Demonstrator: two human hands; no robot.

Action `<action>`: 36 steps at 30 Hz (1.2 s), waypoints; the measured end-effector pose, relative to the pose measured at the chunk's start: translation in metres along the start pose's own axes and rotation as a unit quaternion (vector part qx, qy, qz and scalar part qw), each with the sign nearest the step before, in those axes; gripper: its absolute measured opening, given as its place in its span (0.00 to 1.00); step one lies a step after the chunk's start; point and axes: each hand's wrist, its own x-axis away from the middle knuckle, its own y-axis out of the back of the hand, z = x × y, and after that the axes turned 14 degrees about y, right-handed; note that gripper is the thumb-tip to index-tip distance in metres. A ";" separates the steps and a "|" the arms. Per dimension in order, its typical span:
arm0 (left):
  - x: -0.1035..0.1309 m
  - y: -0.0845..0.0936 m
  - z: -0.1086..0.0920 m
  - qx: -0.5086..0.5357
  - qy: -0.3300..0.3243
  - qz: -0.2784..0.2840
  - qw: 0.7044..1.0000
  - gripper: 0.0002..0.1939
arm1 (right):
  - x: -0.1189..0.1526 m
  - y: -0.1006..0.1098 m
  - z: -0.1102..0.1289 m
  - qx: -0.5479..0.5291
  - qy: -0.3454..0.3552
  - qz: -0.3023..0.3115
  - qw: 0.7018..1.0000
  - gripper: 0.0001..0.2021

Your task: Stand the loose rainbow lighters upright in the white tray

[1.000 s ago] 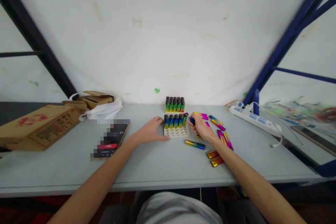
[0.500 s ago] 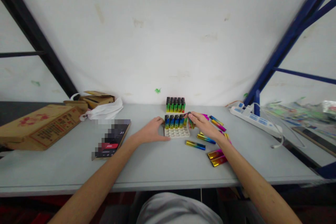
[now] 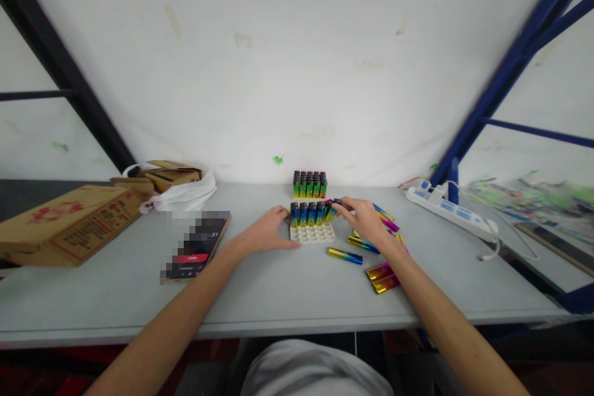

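Note:
A white tray with holes (image 3: 312,234) lies on the table, with a row of upright lighters (image 3: 307,215) along its back, shaded blue to yellow with black tops. My left hand (image 3: 265,230) braces the tray's left end, thumb along the front corner and fingers by the back corner. My right hand (image 3: 364,218) pinches the black top of a green-and-yellow lighter (image 3: 330,215), which leans at the right end of the row. Whether its base sits in a hole I cannot tell. Loose lighters (image 3: 345,255) lie under and beside my right forearm.
Behind the tray stands a second block of upright green lighters (image 3: 310,185). A phone-like screen (image 3: 204,247), a cardboard box (image 3: 69,223) and a white bag (image 3: 185,193) are at left. A power strip (image 3: 450,213) with cables lies at right.
My right hand has shifted slightly right and turned, and the lighter in it now leans against the row's right end. My left hand and the tray keep their place.

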 end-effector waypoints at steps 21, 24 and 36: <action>0.000 0.000 0.001 0.010 -0.002 0.003 1.000 0.34 | 0.022 0.033 -0.069 0.198 -0.130 0.017 0.971 0.13; 0.001 0.000 0.000 0.013 -0.002 0.001 1.000 0.35 | 0.036 0.041 -0.095 0.243 -0.212 0.052 0.945 0.13; 0.000 -0.001 0.002 0.011 0.001 -0.001 1.000 0.34 | 0.045 0.025 -0.120 0.222 -0.201 0.114 0.947 0.12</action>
